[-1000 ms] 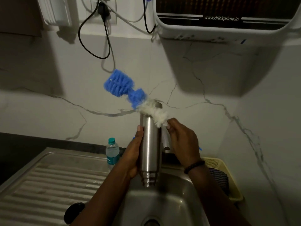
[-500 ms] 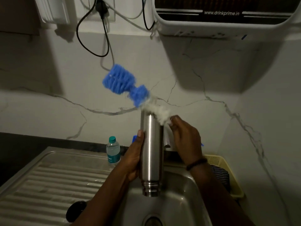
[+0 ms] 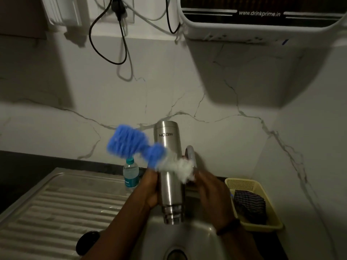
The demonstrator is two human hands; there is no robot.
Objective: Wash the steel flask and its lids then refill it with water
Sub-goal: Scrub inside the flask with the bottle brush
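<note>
The steel flask (image 3: 170, 184) is held upside down over the sink (image 3: 202, 239), its threaded mouth pointing down and its base up. My left hand (image 3: 151, 190) grips the flask's lower body from the left. My right hand (image 3: 210, 186) holds a bottle brush (image 3: 150, 152) with blue and white bristles. The white bristles lie across the flask's middle and the blurred blue head sticks out to the upper left. The brush handle is hidden by my right hand. A black round thing (image 3: 89, 242), maybe a lid, lies at the sink's left edge.
A steel drainboard (image 3: 56, 209) spreads to the left. A small plastic water bottle (image 3: 131, 175) stands at its back. The tap (image 3: 190, 154) rises behind the flask. A yellow basket (image 3: 262, 188) with a dark cloth sits right. A water purifier (image 3: 262, 19) hangs above.
The brush has slid down from the flask's upturned base to its middle, uncovering the base. The view has tilted up slightly.
</note>
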